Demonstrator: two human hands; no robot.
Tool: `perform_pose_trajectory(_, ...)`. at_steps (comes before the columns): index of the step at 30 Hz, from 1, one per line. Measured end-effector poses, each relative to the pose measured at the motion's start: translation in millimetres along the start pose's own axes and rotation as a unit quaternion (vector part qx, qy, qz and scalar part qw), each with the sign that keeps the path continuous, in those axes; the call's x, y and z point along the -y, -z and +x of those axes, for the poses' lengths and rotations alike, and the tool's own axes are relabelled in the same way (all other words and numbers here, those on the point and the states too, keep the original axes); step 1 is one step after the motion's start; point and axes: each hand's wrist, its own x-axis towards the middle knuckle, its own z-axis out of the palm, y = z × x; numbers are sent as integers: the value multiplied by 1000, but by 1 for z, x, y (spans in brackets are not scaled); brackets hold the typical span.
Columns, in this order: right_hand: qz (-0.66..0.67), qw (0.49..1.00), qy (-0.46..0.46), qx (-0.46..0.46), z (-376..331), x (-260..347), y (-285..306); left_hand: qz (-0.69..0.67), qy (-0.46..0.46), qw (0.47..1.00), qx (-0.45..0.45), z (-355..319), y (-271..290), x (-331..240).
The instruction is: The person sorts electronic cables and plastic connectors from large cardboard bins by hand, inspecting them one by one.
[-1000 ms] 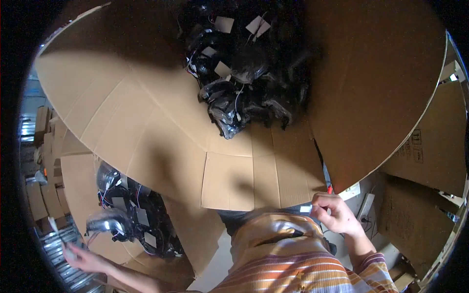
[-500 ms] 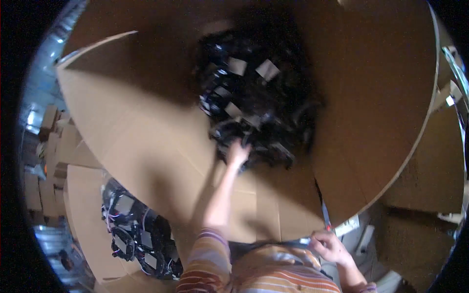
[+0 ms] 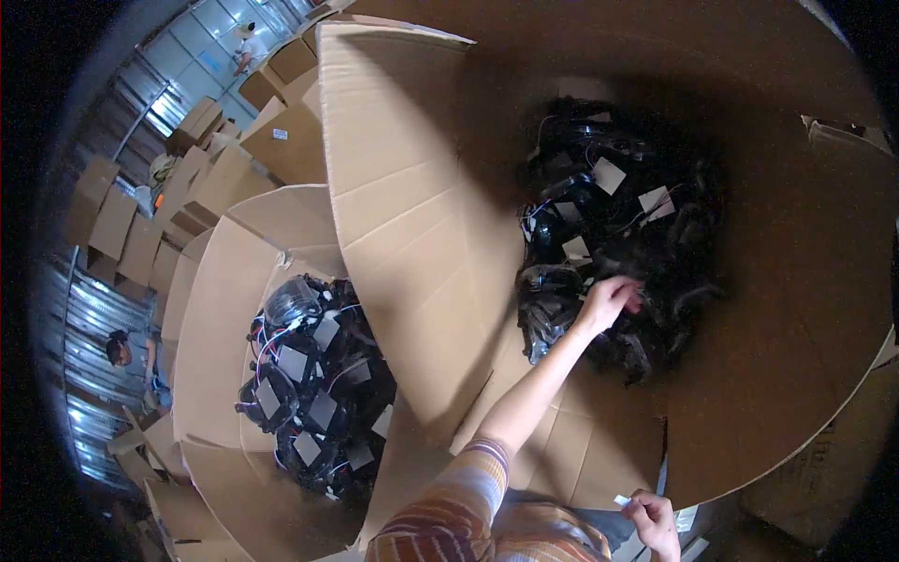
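Note:
My left hand (image 3: 611, 302) reaches down into a large cardboard box (image 3: 796, 281) and touches a pile of black goggle-like items with white tags (image 3: 609, 215); its fingers curl on the pile, and whether it grips one is unclear. At the lower edge my right hand (image 3: 655, 520) pinches a small white tag against the box's near rim. My striped sleeve rises from the bottom middle.
A second open cardboard box (image 3: 211, 309) at the left holds more black tagged items (image 3: 318, 384). An upright flap (image 3: 412, 206) stands between the two boxes. Stacked cartons (image 3: 122, 215) fill the far left, where another person (image 3: 131, 351) stands.
The view has swung to the right and closer. My left arm stays stretched into the big box, its hand now on the pile's near side. The right hand stays at the rim.

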Motion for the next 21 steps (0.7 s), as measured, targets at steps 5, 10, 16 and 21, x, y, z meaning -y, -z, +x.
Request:
perform_pose_trajectory(5,-26,1000,17,5,-5,10,-3,-157,-102,963,195,-12,-3,-78)
perform_pose_trajectory(10,-124,991,32,34,-7,19,-3,-55,-95,973,201,-53,0,-95)
perform_pose_trajectory(16,-138,988,34,58,-10,34,-5,173,-193,958,120,-113,-1,-119)
perform_pose_trajectory(21,-131,984,89,78,-9,33,-6,11,-30,978,207,-170,-17,-87)
